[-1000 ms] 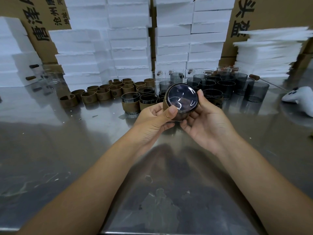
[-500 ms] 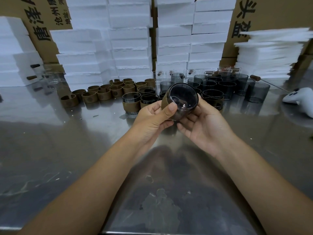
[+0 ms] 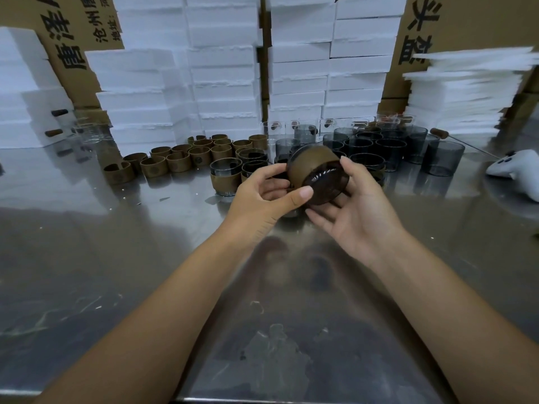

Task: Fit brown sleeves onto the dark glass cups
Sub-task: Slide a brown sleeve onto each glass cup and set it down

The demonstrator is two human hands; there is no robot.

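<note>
Both hands hold one sleeved cup, base turned toward the wearer.
L hand [image 3: 262, 196] grips the cup [image 3: 323, 183] at the sleeve [image 3: 307, 164] edge, thumb by the base. R hand [image 3: 358, 211] curls round it from below, above the worktop [image 3: 116, 258], prob. tipped to check the fit. At left sit spare sleeves [image 3: 175, 161], at right bare cups [image 3: 379, 147], both within reach. The right carton [image 3: 466, 24] reads 头盔. The left carton [image 3: 67, 33] shows 沧州, rest cropped. Sleeve stamps unreadable.

A shiny steel table [image 3: 87, 258] spreads beneath the fingers [image 3: 323, 217], with white foam blocks [image 3: 224, 74] stacked beyond them against printed cardboard cartons [image 3: 472, 24], and foam sheets [image 3: 460, 91] piled far to their right.
</note>
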